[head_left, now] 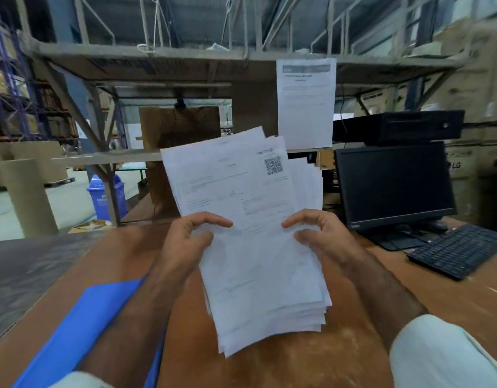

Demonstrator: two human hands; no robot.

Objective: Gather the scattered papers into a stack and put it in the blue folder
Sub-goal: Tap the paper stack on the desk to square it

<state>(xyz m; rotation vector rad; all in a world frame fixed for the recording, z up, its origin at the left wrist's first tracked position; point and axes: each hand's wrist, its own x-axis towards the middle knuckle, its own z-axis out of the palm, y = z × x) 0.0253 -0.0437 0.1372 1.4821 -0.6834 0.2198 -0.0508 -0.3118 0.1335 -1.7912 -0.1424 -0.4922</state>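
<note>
Warehouse racking and stacked cartons looming behind a brown bench (269, 368). Gripping a stack of papers (255, 233) by both long edges, above the bench's middle: left hand (185, 242) curling round the stack's left edge, right hand (317, 233) pinching the right edge, thumbs on the printed top sheet. Fanning unevenly at the far end, sheet corners splaying out of line; near edges staggered too, hanging over the wood, contact with the bench not discernible. Lying flat toward the bench's near left corner, partly under the left forearm: the blue folder (82, 331), apart from the papers. Standing by the bench's far right edge: a dark monitor (392, 183) with a black keyboard (460, 250) in front. Leaving bare wood open between stack and keyboard. Hanging from the shelf above: a printed notice (306, 102).
</note>
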